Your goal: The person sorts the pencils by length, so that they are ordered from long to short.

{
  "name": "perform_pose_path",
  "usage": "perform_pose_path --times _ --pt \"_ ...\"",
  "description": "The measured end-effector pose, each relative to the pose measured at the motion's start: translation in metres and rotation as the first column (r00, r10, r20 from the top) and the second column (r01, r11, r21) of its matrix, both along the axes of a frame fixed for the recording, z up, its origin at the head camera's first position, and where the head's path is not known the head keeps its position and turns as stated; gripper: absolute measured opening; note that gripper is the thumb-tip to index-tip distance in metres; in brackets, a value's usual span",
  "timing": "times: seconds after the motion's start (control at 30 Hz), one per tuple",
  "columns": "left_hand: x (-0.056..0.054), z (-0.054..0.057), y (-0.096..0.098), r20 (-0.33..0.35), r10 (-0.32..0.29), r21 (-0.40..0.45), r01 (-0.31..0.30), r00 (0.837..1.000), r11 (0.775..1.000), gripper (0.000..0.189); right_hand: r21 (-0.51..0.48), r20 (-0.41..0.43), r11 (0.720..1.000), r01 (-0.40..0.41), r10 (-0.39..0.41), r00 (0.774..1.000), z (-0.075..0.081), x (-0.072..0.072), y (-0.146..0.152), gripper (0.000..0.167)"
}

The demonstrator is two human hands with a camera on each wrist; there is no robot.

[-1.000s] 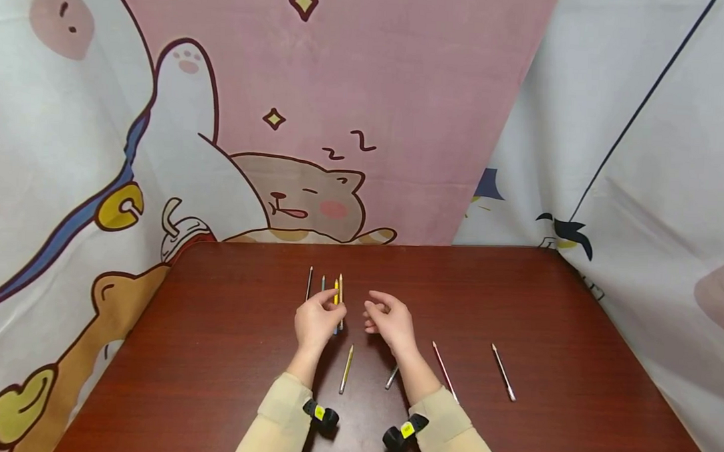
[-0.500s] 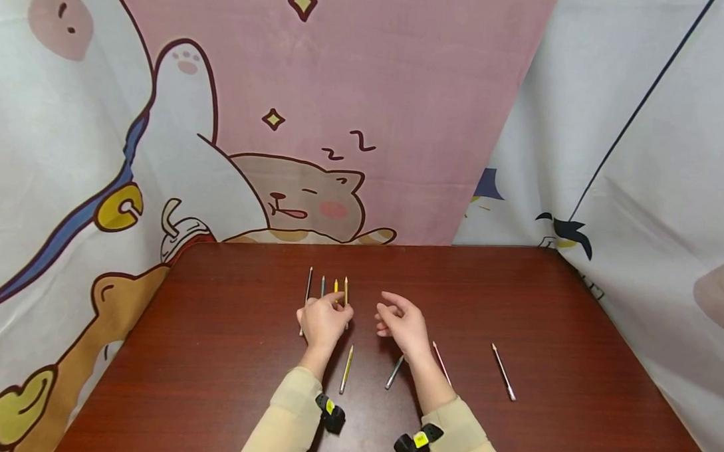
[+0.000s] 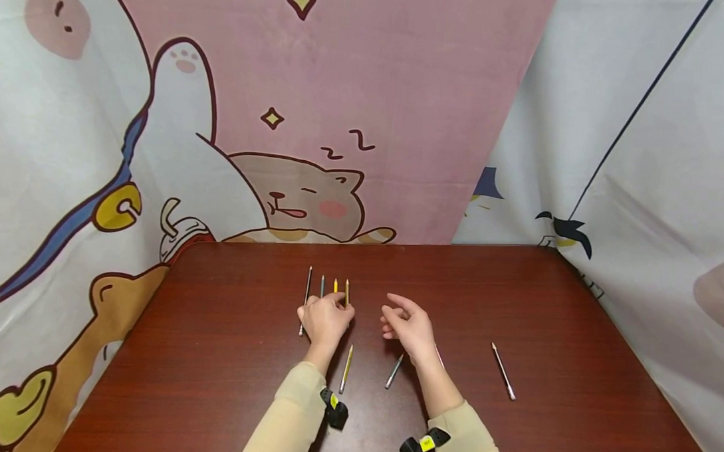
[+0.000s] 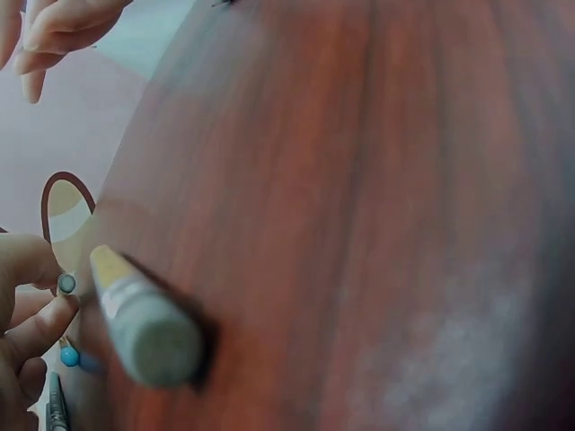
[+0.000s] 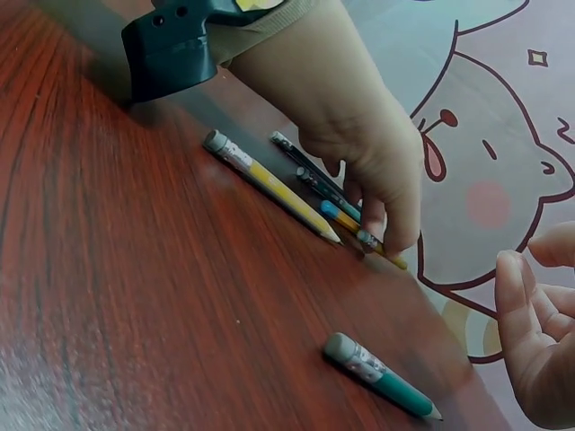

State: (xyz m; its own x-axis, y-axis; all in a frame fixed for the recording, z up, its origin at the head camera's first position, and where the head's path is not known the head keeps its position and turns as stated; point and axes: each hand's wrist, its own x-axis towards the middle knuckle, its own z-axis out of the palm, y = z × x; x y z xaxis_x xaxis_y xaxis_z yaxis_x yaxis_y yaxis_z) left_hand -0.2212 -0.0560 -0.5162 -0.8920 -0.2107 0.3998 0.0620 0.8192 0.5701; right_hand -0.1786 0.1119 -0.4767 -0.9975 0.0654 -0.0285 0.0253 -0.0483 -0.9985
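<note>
My left hand (image 3: pixel 325 319) pinches a yellow pencil (image 3: pixel 347 291) at the right end of a row on the table, its sharpened tip pointing away from me. Left of it in that row lie a black pencil (image 3: pixel 307 294), a teal pencil (image 3: pixel 322 286) and a yellow pencil with a blue end (image 5: pixel 337 215), partly covered by the hand. In the left wrist view, thumb and finger grip the held pencil near its eraser end (image 4: pixel 66 285). My right hand (image 3: pixel 411 326) hovers to the right, fingers loosely bent, holding nothing. Below it lies a green pencil (image 3: pixel 395 372).
Another yellow pencil (image 3: pixel 346 370) lies nearer me, between the forearms. A reddish pencil (image 3: pixel 439 356) is mostly hidden behind the right forearm. Farther right lies a white-ended pencil (image 3: pixel 503 372). The brown table (image 3: pixel 574 313) ends at a printed cloth (image 3: pixel 425 122).
My left hand has moved slightly right with the yellow pencil, widening its gap from the pencil beside it. My right hand has drifted right, covering more of the reddish pencil.
</note>
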Motion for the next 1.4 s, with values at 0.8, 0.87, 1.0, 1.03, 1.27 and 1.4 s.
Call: perform_pose_path --times 0.8,0.87,1.0,1.03,1.27,1.4 --pt "0.003 0.003 -0.002 0.056 -0.085 -0.089 0.090 0.995 0.992 0.026 0.008 -0.007 1.000 0.013 -0.013 1.000 -0.003 0.001 0.007 0.044" --pt "0.003 0.003 -0.003 0.059 -0.096 -0.099 0.101 0.994 0.990 0.026 0.013 -0.009 1.000 0.015 -0.015 1.000 -0.004 0.001 0.007 0.043" --pt "0.004 0.006 -0.004 0.053 -0.116 -0.117 0.121 0.992 0.986 0.025 0.010 -0.013 1.000 0.013 -0.013 1.000 -0.005 0.000 0.008 0.044" --pt "0.005 0.007 -0.004 0.052 -0.120 -0.120 0.126 0.991 0.985 0.025 0.007 -0.011 1.000 0.015 -0.015 1.000 -0.005 0.000 0.008 0.044" --pt "0.005 0.009 -0.006 0.085 -0.133 -0.127 0.144 0.987 0.981 0.026 0.016 -0.019 1.000 0.010 -0.010 1.000 -0.007 0.004 0.010 0.045" --pt "0.004 0.009 -0.007 0.106 -0.143 -0.120 0.155 0.984 0.981 0.026 0.072 -0.030 0.997 -0.008 0.011 0.999 -0.010 0.008 0.013 0.045"
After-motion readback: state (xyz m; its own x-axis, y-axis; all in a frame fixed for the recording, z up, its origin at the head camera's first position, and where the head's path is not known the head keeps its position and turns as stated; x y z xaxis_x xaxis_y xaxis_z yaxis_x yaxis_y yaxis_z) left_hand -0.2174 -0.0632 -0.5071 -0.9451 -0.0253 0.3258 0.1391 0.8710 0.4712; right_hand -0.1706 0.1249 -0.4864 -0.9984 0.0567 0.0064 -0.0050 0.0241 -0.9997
